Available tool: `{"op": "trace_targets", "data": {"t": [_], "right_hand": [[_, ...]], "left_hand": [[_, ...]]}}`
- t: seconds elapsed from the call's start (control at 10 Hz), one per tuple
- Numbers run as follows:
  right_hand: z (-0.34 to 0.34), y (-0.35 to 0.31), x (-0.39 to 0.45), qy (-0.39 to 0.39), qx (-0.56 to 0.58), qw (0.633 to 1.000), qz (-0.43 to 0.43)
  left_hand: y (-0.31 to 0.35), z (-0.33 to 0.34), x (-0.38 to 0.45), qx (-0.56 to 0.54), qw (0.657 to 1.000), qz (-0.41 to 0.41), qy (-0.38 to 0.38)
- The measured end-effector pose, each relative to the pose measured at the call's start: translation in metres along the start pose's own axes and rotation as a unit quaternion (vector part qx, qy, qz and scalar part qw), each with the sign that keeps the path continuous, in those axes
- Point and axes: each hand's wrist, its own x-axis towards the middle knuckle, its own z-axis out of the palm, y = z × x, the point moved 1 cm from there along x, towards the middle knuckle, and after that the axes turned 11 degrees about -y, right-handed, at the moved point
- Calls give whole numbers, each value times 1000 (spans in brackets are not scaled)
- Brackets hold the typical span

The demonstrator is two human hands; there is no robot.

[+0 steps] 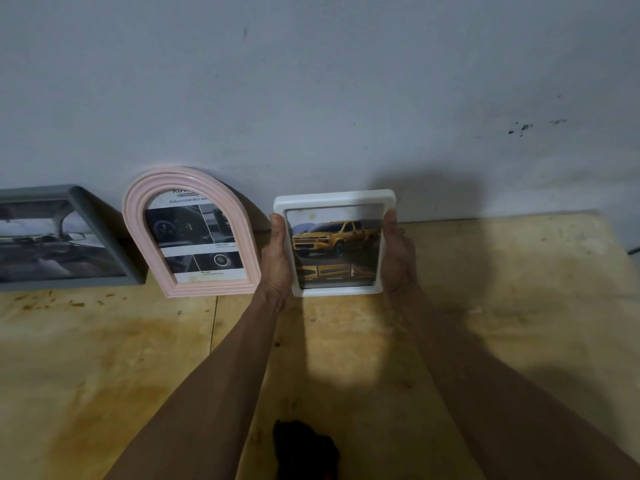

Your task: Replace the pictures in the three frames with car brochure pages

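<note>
As both hands grip, white frame [335, 199] upright, portrait

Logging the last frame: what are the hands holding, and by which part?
The white frame, by its side edges: left hand on one, right hand on the other.

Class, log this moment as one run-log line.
left hand: holds white frame | right hand: holds it | pink frame, grey frame: against wall

"ADV" is partly read atop the page [194, 237] in the pink arched frame [138, 216]; remaining print is too small.
</note>
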Motion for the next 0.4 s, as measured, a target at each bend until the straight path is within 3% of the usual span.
{"op": "trace_targets", "data": {"t": [0.2, 0.4], "right_hand": [[-4, 4, -5, -6, -73, 997, -17], [-12, -8, -37, 70, -128, 989, -5]], "left_hand": [[22, 8, -21, 16, 998, 27, 46], [6, 6, -53, 92, 990, -27, 99]]}}
